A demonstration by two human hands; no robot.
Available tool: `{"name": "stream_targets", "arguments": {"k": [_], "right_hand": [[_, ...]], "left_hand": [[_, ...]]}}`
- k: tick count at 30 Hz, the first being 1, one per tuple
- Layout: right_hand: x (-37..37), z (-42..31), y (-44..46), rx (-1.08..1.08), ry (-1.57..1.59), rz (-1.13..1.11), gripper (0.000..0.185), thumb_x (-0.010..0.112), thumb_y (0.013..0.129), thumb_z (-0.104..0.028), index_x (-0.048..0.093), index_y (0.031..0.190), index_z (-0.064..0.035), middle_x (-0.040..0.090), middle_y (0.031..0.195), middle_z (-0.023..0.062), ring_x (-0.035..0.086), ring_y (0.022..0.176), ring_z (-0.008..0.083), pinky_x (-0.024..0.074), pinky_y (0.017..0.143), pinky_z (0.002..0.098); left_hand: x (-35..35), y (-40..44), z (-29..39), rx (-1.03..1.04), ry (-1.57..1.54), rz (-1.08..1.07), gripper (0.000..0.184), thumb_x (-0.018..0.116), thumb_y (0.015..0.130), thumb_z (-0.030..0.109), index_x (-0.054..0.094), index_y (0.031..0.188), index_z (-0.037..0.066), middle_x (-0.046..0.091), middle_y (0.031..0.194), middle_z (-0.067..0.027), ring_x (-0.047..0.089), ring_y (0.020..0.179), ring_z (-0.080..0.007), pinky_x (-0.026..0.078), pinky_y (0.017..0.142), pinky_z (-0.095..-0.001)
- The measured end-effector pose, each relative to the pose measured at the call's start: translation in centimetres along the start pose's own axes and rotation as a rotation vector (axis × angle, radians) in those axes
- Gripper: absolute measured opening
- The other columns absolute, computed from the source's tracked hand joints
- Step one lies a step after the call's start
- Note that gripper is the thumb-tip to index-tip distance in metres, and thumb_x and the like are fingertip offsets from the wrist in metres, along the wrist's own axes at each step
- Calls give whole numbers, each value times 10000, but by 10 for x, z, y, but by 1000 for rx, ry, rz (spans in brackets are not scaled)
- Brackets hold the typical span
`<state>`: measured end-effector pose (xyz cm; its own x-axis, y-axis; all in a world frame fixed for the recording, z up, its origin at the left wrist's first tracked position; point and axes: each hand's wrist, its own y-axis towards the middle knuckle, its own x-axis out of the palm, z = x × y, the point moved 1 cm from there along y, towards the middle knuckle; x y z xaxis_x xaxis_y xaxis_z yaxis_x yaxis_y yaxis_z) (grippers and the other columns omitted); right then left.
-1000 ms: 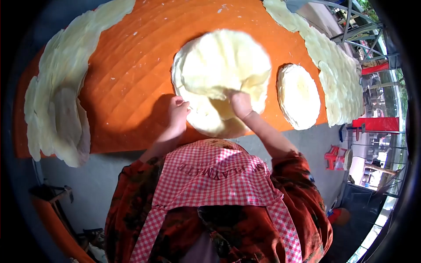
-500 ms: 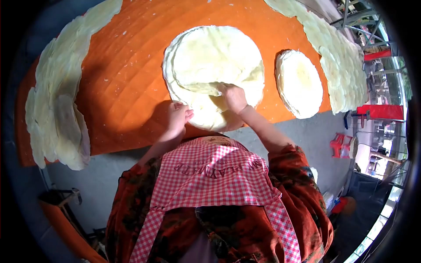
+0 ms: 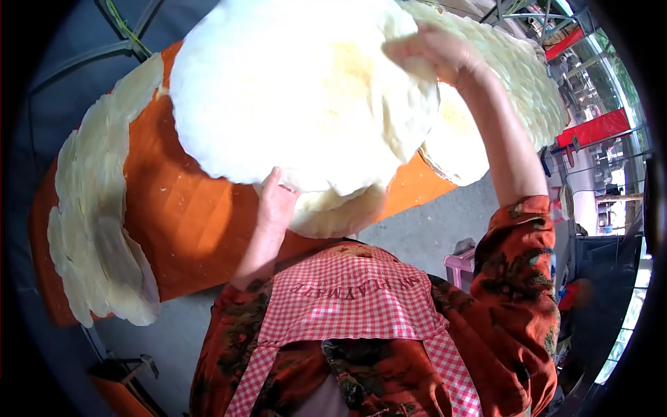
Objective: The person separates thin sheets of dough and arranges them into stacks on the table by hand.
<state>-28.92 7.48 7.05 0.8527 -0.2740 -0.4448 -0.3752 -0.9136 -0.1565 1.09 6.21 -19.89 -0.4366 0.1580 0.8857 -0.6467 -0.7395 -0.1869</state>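
Note:
A large thin round sheet [image 3: 278, 90], pale and floppy, is raised over the orange table [image 3: 187, 222] and hides much of it. My right hand [image 3: 438, 52] grips its far right edge, fingers closed on it. At the near edge, my left hand [image 3: 278, 201] pinches the sheet, thumb pointing up. Below, part of the stack of round sheets [image 3: 340, 214] shows near the table's front edge. A smaller stack [image 3: 455, 139] lies to the right, partly covered by the raised sheet.
Overlapping pale sheets [image 3: 94, 201] line the table's left end, and more overlapping sheets [image 3: 514, 76] cover its right end. A pink stool [image 3: 460, 264] stands on the grey floor [image 3: 417, 243]. Red cloth [image 3: 594, 130] and metal frames are at the right.
The large sheet has come up off the stack. My right hand has moved up and right with its edge, while my left hand stays low at the near edge. The view has shifted.

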Motion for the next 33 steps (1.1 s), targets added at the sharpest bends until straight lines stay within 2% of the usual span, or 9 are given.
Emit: {"name": "stream_targets", "arguments": {"k": [3, 6, 8, 11, 17, 23, 26, 29, 33], "right_hand": [[5, 99, 12, 63, 75, -81, 373, 674, 834, -157, 585, 1140, 37, 661, 995, 94, 626, 893, 161, 511, 804, 309], [53, 216, -7, 412, 530, -94, 411, 667, 840, -180, 558, 1179, 25, 644, 1090, 126, 629, 990, 240, 526, 853, 372], [76, 298, -15, 676, 396, -132, 427, 678, 834, -207, 562, 1180, 14, 639, 1063, 121, 640, 933, 225, 542, 804, 389], [99, 330, -32, 557, 451, 147, 371, 657, 827, -174, 563, 1139, 3, 645, 1008, 122, 642, 861, 250, 543, 721, 377], [116, 302, -56, 516, 469, 377, 283, 622, 828, -117, 559, 1081, -6, 633, 993, 107, 630, 841, 245, 540, 708, 376], [131, 310, -91, 369, 1250, 78, 444, 579, 877, -125, 473, 1269, 55, 537, 1249, 199, 565, 1086, 294, 484, 895, 394], [152, 300, -104, 299, 424, 324, 453, 644, 833, -127, 502, 1223, 54, 612, 1124, 192, 612, 998, 263, 501, 867, 377], [145, 290, -98, 478, 755, 387, 496, 688, 781, -100, 502, 1219, 41, 642, 1053, 169, 623, 966, 253, 506, 845, 370], [156, 257, -95, 517, 504, 657, 503, 684, 774, -58, 499, 1238, -6, 630, 1103, 122, 605, 981, 225, 504, 843, 353]], "left_hand": [[-10, -5, 13, 15, 95, 104, 548, 618, 853, 204, 406, 1304, -24, 536, 1233, -130, 514, 1153, -260, 415, 993, -418], [-48, -7, 8, -45, 217, 338, 498, 622, 808, 92, 445, 1247, -61, 559, 1184, -166, 563, 1080, -272, 476, 920, -402], [-97, -1, -5, -176, 406, 374, 448, 601, 838, 112, 468, 1233, -53, 561, 1201, -159, 559, 1083, -273, 461, 933, -409], [-73, -3, -3, -123, 353, 417, 458, 611, 850, 155, 469, 1249, -21, 555, 1209, -147, 558, 1095, -273, 475, 915, -399], [-76, 16, 11, -42, 241, 457, 587, 575, 907, 329, 367, 1354, 11, 485, 1305, -156, 491, 1193, -289, 443, 966, -438], [-64, 23, 27, -307, 377, 389, 550, 588, 811, 31, 380, 1317, -22, 500, 1245, -178, 497, 1155, -332, 442, 966, -453], [-73, 25, 33, -320, 387, 241, 576, 599, 826, 91, 363, 1340, -22, 485, 1299, -169, 478, 1188, -326, 405, 1003, -462], [-59, 41, 58, -293, 226, 213, 597, 591, 875, 216, 341, 1370, -4, 452, 1366, -149, 445, 1239, -319, 363, 1037, -480], [-86, 73, 42, -374, 412, 263, 604, 598, 883, 232, 335, 1377, 3, 452, 1361, -158, 442, 1240, -332, 374, 1023, -499]]}}
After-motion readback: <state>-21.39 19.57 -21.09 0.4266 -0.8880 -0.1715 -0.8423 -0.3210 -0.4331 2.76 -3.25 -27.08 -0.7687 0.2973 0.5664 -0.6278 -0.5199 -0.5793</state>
